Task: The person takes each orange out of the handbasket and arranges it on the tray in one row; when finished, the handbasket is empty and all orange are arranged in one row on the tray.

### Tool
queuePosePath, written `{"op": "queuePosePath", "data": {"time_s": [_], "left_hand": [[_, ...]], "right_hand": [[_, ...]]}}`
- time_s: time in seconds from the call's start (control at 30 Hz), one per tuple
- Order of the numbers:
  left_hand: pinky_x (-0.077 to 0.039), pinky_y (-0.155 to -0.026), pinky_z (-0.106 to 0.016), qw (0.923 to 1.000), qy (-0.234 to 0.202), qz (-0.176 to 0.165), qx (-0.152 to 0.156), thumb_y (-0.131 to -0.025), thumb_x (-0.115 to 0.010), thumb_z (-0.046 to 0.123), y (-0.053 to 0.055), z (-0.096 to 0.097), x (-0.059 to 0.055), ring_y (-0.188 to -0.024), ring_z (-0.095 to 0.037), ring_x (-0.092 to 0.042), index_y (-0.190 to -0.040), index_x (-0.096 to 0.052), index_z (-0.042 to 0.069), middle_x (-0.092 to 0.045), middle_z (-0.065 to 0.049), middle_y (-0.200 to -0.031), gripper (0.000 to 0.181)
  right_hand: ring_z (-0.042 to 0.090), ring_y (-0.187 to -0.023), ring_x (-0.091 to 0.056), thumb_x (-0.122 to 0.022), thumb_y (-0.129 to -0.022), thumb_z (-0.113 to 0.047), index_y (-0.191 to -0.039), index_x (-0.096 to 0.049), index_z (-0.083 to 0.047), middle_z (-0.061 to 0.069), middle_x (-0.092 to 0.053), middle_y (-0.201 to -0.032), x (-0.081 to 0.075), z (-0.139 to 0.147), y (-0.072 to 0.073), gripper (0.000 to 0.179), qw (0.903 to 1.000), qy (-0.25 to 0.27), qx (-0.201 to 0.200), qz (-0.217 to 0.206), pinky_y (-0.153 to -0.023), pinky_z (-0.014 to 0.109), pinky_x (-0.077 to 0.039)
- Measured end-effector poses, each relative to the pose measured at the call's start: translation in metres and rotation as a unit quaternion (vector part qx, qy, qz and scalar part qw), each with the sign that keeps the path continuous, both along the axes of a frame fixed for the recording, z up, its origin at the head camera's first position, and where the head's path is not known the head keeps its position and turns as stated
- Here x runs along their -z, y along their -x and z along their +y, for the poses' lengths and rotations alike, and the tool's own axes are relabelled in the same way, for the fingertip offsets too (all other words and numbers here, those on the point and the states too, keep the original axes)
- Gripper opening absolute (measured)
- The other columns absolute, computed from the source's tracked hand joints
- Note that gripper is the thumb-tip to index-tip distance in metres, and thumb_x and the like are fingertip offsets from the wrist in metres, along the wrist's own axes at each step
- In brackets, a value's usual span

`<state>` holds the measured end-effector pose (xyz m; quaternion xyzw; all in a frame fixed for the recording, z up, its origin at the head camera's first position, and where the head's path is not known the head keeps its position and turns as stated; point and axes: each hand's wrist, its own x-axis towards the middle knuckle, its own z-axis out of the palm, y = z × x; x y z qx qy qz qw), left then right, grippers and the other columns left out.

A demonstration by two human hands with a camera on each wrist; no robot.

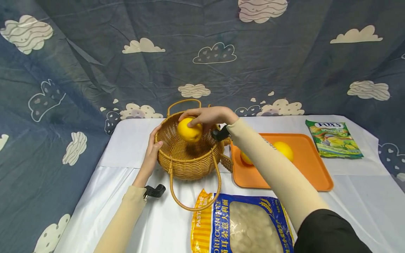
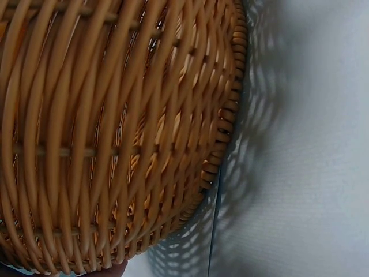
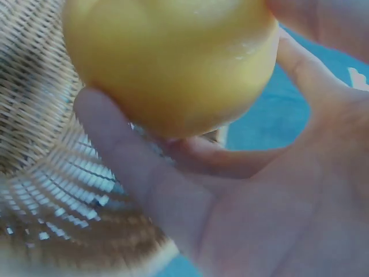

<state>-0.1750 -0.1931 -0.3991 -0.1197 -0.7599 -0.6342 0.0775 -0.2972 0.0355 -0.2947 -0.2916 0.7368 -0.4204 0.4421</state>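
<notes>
A brown wicker basket (image 1: 186, 170) stands on the white table, one handle raised at the back and another hanging down in front. My left hand (image 1: 151, 151) grips its left rim, thumb over the edge. In the left wrist view the woven side of the basket (image 2: 115, 133) fills most of the picture, hiding nearly all of that hand. My right hand (image 1: 210, 116) holds a round yellow fruit (image 1: 190, 130) over the basket's opening. Seen from the right wrist, fingers and thumb curve around the yellow fruit (image 3: 173, 63), with the basket's weave behind.
An orange tray (image 1: 307, 165) with yellow fruits (image 1: 283, 150) on it lies right of the basket, partly behind my right forearm. Farther right is a green Fox's candy bag (image 1: 334, 138). A blue and yellow pasta bag (image 1: 242, 225) lies in front. A cloud-patterned cloth (image 1: 177, 77) hangs behind.
</notes>
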Motion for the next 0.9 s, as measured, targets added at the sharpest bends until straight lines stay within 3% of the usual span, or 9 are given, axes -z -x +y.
{"op": "queuePosePath", "data": {"time_s": [0.1, 0.2, 0.4, 0.57, 0.73, 0.9], "left_hand": [[-0.014, -0.111, -0.047, 1.0000, 0.000, -0.002, 0.001, -0.093, -0.035, 0.016, 0.000, 0.000, 0.000, -0.141, -0.033, -0.017, -0.151, -0.020, 0.006, -0.017, -0.014, -0.155, 0.060], [-0.014, -0.111, -0.048, 1.0000, -0.001, -0.003, 0.000, -0.094, -0.035, 0.017, 0.000, 0.001, 0.000, -0.141, -0.034, -0.017, -0.151, -0.020, 0.007, -0.017, -0.014, -0.155, 0.060], [-0.013, -0.112, -0.049, 1.0000, -0.005, 0.001, 0.002, -0.094, -0.035, 0.016, 0.000, 0.001, 0.000, -0.141, -0.034, -0.016, -0.151, -0.020, 0.005, -0.017, -0.015, -0.155, 0.060], [-0.012, -0.112, -0.048, 1.0000, -0.007, 0.003, 0.006, -0.094, -0.034, 0.013, 0.000, 0.000, 0.000, -0.141, -0.035, -0.015, -0.151, -0.019, 0.004, -0.017, -0.016, -0.155, 0.060], [-0.013, -0.111, -0.046, 1.0000, -0.008, -0.001, 0.006, -0.094, -0.034, 0.015, 0.000, 0.000, 0.000, -0.141, -0.033, -0.015, -0.151, -0.019, 0.006, -0.017, -0.014, -0.155, 0.060], [-0.013, -0.111, -0.046, 1.0000, -0.007, -0.003, 0.006, -0.093, -0.035, 0.016, 0.000, 0.001, 0.001, -0.141, -0.033, -0.014, -0.151, -0.019, 0.006, -0.017, -0.014, -0.155, 0.060]], "right_hand": [[0.023, -0.089, -0.054, -0.044, -0.101, -0.017, -0.147, -0.034, -0.015, 0.014, -0.039, -0.130, -0.009, 0.017, -0.001, 0.046, 0.9993, 0.021, 0.001, 0.032, -0.078, 0.038, -0.052], [0.023, -0.085, -0.055, -0.044, -0.102, -0.021, -0.147, -0.032, -0.019, 0.013, -0.040, -0.130, -0.017, 0.037, -0.003, 0.047, 0.9977, 0.042, 0.009, 0.052, -0.079, 0.041, -0.051], [0.033, -0.106, -0.057, -0.044, -0.102, -0.025, -0.147, -0.031, -0.020, 0.016, -0.041, -0.134, -0.023, 0.083, -0.009, 0.047, 0.9947, 0.076, 0.031, 0.063, -0.090, 0.048, -0.048], [0.036, -0.106, -0.058, -0.046, -0.101, -0.029, -0.146, -0.032, -0.022, 0.018, -0.044, -0.130, -0.013, 0.128, -0.014, 0.048, 0.9906, 0.084, 0.082, 0.070, -0.088, 0.044, -0.049], [0.034, -0.109, -0.057, -0.045, -0.101, -0.031, -0.147, -0.031, -0.023, 0.012, -0.028, -0.143, 0.003, 0.173, -0.021, 0.049, 0.9851, 0.077, 0.130, 0.082, -0.089, 0.044, -0.049], [0.032, -0.111, -0.056, -0.041, -0.103, -0.027, -0.148, -0.028, -0.021, 0.014, -0.029, -0.146, 0.021, 0.216, -0.033, 0.048, 0.9814, 0.072, 0.159, 0.079, -0.092, 0.044, -0.047]]}}
